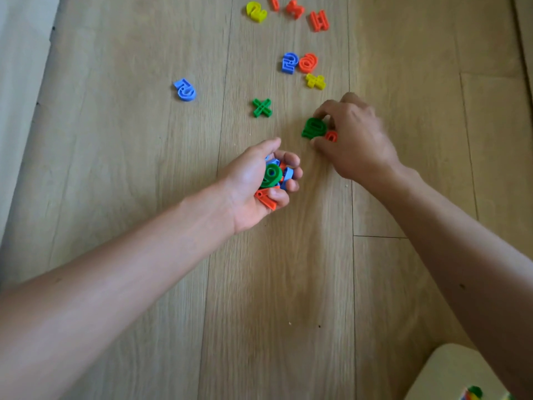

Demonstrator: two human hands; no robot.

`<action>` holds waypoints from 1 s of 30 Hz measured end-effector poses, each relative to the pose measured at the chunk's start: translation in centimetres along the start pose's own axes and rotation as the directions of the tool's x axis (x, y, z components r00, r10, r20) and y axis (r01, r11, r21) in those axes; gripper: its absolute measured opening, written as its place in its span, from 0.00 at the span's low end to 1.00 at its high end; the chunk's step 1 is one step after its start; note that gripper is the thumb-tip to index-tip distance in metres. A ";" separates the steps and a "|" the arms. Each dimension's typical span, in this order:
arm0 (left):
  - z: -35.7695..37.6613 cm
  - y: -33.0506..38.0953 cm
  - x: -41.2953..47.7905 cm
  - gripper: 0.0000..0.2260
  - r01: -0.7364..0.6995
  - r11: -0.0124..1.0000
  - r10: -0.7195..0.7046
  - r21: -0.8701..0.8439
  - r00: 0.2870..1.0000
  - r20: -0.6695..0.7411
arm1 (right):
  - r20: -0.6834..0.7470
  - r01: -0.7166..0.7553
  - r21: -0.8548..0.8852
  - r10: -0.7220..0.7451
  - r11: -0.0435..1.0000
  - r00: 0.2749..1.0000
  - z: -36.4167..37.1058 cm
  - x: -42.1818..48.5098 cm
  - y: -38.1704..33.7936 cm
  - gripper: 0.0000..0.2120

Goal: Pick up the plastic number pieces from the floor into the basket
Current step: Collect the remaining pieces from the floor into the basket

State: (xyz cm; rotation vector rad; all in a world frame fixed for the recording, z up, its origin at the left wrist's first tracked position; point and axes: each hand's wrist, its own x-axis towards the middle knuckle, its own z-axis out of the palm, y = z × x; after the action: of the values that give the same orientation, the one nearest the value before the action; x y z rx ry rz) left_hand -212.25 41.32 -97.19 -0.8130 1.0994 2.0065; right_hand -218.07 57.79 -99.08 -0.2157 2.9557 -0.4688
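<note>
At the near right corner sits the basket (450,368). The left hand (253,186), palm up and cupped, holds a green nine (271,176) with blue and orange pieces. The right hand (354,140) pinches a green piece (314,127) on the floor (129,168), beside a small orange piece (331,136). Farther off lie a green cross (262,107), a blue piece (185,89), a yellow plus (315,81) and a yellow two (256,12).

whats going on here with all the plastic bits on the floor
A person is gathering plastic number pieces off the wooden floor. The left hand holds a handful of pieces. The right hand pinches a green piece, a small orange piece beside it. Nine other pieces lie scattered farther out. A pale container, likely the basket, shows at lower right.
</note>
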 end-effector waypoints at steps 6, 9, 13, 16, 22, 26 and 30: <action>1.1 -0.5 0.0 0.17 -0.022 0.996 0.024 0.082 0.999 -0.026 | -0.035 -0.049 0.164 0.055 0.985 0.998 -1.1 -1.6 -0.1 0.15; 2.8 -1.1 -0.7 0.16 -0.023 0.991 0.025 0.134 0.999 -0.019 | -0.046 -0.109 0.392 0.138 0.913 0.989 -3.2 -4.7 0.4 0.14; 6.6 -3.0 -2.6 0.17 -0.017 0.981 0.001 0.194 0.996 0.085 | 0.010 -0.159 0.735 0.224 0.660 0.975 -7.2 -11.9 3.1 0.12; 10.4 -6.0 -4.8 0.17 0.012 0.964 -0.062 0.266 0.982 0.180 | 0.046 -0.207 0.811 0.293 0.547 0.955 -10.8 -19.3 6.1 0.15; 17.7 -13.6 -10.2 0.17 0.063 0.874 -0.265 0.483 0.893 0.364 | 0.159 -0.368 0.850 0.481 0.378 0.862 -14.3 -34.2 10.1 0.24; 20.4 -17.8 -12.2 0.17 -0.006 0.779 -0.275 0.627 0.896 0.350 | 0.262 -0.455 0.861 0.569 0.226 0.779 -14.8 -39.4 10.1 0.18; 20.1 -20.5 -12.8 0.17 -0.076 0.652 -0.283 0.755 0.899 0.335 | 0.346 -0.558 0.785 0.557 0.269 0.755 -15.0 -41.2 9.9 0.16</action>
State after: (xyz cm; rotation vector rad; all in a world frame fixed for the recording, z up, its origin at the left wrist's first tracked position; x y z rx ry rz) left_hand -192.33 63.53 -87.25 0.0258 1.4049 1.3016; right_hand -181.28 78.21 -83.30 0.9255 2.1035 -1.6811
